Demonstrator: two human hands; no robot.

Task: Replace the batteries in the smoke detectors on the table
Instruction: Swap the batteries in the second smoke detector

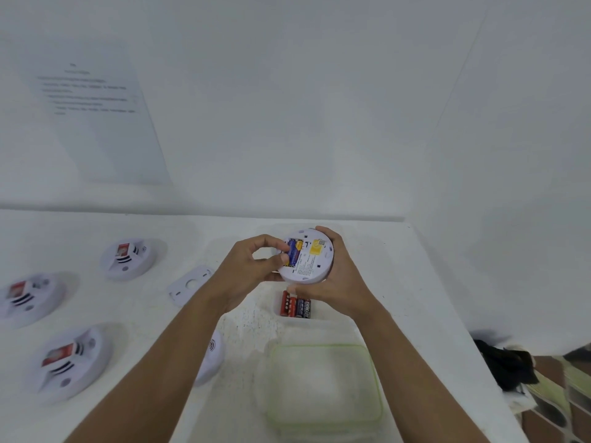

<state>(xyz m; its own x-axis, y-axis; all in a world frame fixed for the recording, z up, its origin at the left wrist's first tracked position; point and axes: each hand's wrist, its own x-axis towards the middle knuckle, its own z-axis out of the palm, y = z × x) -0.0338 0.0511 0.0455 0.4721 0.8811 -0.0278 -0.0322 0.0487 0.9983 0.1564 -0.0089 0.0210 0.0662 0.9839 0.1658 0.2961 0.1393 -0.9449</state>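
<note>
So, head view: the right hand [332,282] is wrapped round the rim of the flipped smoke detector [311,262], holding it up off the table [415,282] right above the loose batteries [295,304]. The left hand [246,266] has thumb and forefinger pinched on the blue battery [292,251] sitting in the open bay. My worry is that it's only a fingertip grip, so the cell could spring out and roll off. It could also get mixed in with the loose ones below.
</note>
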